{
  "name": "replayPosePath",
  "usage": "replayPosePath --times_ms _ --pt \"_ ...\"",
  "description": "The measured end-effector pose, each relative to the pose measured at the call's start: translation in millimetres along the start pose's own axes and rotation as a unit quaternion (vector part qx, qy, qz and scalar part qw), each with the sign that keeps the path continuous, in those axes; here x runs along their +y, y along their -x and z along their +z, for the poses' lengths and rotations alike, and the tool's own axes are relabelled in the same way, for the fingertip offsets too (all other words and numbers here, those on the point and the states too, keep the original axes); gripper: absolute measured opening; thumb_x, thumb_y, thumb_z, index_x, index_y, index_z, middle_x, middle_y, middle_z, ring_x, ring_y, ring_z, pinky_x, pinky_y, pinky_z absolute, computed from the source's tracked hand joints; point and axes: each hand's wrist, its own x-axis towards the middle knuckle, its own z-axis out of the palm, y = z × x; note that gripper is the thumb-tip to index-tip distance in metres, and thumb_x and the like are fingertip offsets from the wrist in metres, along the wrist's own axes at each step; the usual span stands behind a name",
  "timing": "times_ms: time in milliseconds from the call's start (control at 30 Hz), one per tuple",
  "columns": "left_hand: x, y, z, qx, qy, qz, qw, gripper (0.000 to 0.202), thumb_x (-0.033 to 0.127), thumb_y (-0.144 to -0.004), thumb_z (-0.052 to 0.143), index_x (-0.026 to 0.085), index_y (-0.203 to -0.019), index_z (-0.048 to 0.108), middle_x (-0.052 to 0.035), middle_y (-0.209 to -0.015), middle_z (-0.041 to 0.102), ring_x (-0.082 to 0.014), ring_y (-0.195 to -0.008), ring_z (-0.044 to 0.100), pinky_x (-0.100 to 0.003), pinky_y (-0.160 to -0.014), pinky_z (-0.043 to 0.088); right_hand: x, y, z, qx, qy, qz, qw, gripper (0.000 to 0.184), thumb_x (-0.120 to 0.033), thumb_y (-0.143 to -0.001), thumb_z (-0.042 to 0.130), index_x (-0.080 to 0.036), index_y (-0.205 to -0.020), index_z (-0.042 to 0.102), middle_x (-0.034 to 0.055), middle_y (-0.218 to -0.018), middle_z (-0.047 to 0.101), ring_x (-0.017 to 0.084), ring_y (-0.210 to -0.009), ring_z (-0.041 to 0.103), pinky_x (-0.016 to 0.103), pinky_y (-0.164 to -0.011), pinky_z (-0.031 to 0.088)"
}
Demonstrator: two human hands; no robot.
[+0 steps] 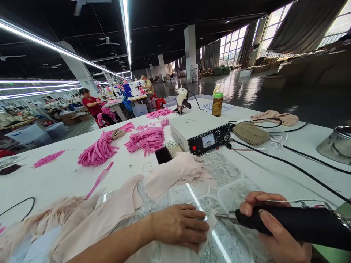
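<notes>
My right hand (276, 223) is wrapped round a thick black ultrasonic cutter handpiece (296, 221), its metal tip pointing left. The tip meets, or nearly meets, the edge of a thin beige fabric piece (210, 221); I cannot tell if they touch. My left hand (182, 224) lies flat on that fabric, fingers stretched toward the tip. Beneath is a clear, scored, glossy sheet (230, 197). A stack of beige fabric pieces (175, 171) lies just beyond my left hand, and more beige fabric (115, 208) spreads to the left.
A white control box (200, 126) with a dial stands behind, its black cable (287, 166) running right. Pink strip bundles (145, 140) and a dark phone (163, 155) lie left of it. A bottle (217, 104), brown pieces (251, 133) and a glass jar (336, 146) stand rightward. Co-workers sit farther off.
</notes>
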Motion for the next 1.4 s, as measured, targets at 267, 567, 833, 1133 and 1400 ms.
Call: replayPosePath --times_ms 267,567,833,1133,1400 --pt "-1 4 8.4 0.007 0.009 0.004 1.000 0.030 0.045 -0.101 0.051 0.020 -0.101 0.067 -0.0002 -0.125 0.066 -0.0167 -0.130 0.051 -0.027 -0.116 0.032 12 -2 -10 -0.038 0.025 -0.005 0.999 0.011 -0.030 -0.072 0.074 -0.025 -0.077 0.065 0.0011 -0.070 0.061 0.017 -0.053 0.060 0.035 -0.056 0.058" --pt "-5 0 3.5 -0.024 0.049 -0.009 0.998 0.026 0.043 -0.097 0.057 0.020 -0.098 0.069 -0.0011 -0.135 0.059 -0.0189 -0.140 0.038 -0.029 -0.119 0.027 15 1 -17 -0.040 0.048 -0.003 0.998 0.011 -0.034 -0.077 0.071 -0.026 -0.081 0.064 0.0008 -0.075 0.063 0.016 -0.058 0.061 0.033 -0.062 0.058" --pt "-6 -1 2.5 -0.041 0.063 -0.025 0.997 0.023 0.043 -0.092 0.064 0.023 -0.098 0.070 0.0000 -0.138 0.056 -0.0201 -0.141 0.035 -0.030 -0.119 0.026 16 -6 -26 -0.076 0.091 0.007 0.993 0.012 -0.028 -0.073 0.073 -0.026 -0.081 0.064 0.0009 -0.078 0.062 0.018 -0.061 0.062 0.035 -0.064 0.059" --pt "-6 2 7.0 -0.010 0.072 -0.020 0.997 0.025 0.042 -0.095 0.060 0.021 -0.101 0.070 -0.0025 -0.138 0.057 -0.0204 -0.142 0.036 -0.031 -0.119 0.024 14 1 -10 -0.012 0.060 -0.012 0.998 0.007 -0.025 -0.075 0.067 -0.024 -0.082 0.064 0.0007 -0.074 0.063 0.015 -0.063 0.061 0.031 -0.068 0.058" --pt "-8 3 10.4 -0.002 0.072 -0.016 0.997 0.028 0.044 -0.097 0.056 0.021 -0.102 0.070 -0.0013 -0.139 0.056 -0.0200 -0.140 0.039 -0.030 -0.119 0.022 16 -3 -9 -0.029 0.058 -0.036 0.997 0.009 -0.028 -0.075 0.069 -0.025 -0.082 0.065 0.0007 -0.074 0.063 0.015 -0.056 0.060 0.032 -0.062 0.057"
